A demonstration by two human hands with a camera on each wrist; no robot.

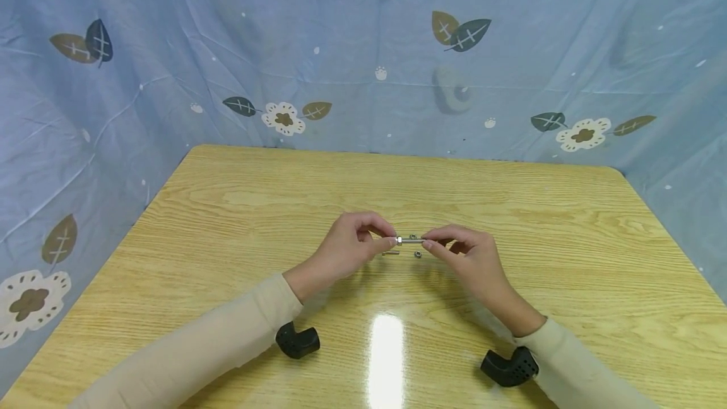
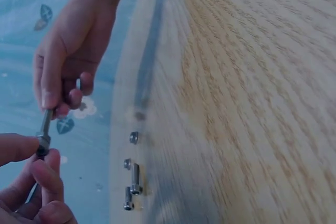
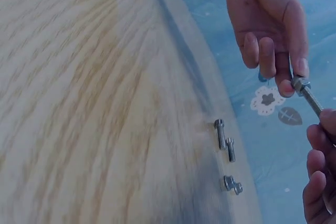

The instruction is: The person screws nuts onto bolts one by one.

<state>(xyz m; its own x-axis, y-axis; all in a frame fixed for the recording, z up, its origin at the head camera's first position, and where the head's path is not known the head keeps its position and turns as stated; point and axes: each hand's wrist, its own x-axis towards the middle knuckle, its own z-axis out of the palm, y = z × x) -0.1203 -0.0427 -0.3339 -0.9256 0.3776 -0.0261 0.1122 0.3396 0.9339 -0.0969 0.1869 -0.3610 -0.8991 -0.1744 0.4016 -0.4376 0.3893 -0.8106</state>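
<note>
A silver bolt (image 1: 411,241) is held level above the table between both hands. My left hand (image 1: 352,242) pinches its head end with thumb and fingers. A hex nut (image 3: 302,85) sits around the bolt close to those fingertips. My right hand (image 1: 468,257) grips the far end of the threaded shaft (image 3: 313,101), its tip hidden by the fingers. On the table below lie two smaller loose bolts, one longer bolt (image 2: 136,179) and one shorter bolt (image 2: 128,199). Beside them are two loose nuts, one nut (image 1: 418,254) nearer me and another nut (image 1: 413,237) farther off.
The wood-grain table (image 1: 272,188) carries a bright light reflection near its front. A blue patterned curtain (image 1: 363,49) hangs behind and along the sides. Black mounts, a left mount (image 1: 298,341) and a right mount (image 1: 510,367), sit at the wrists.
</note>
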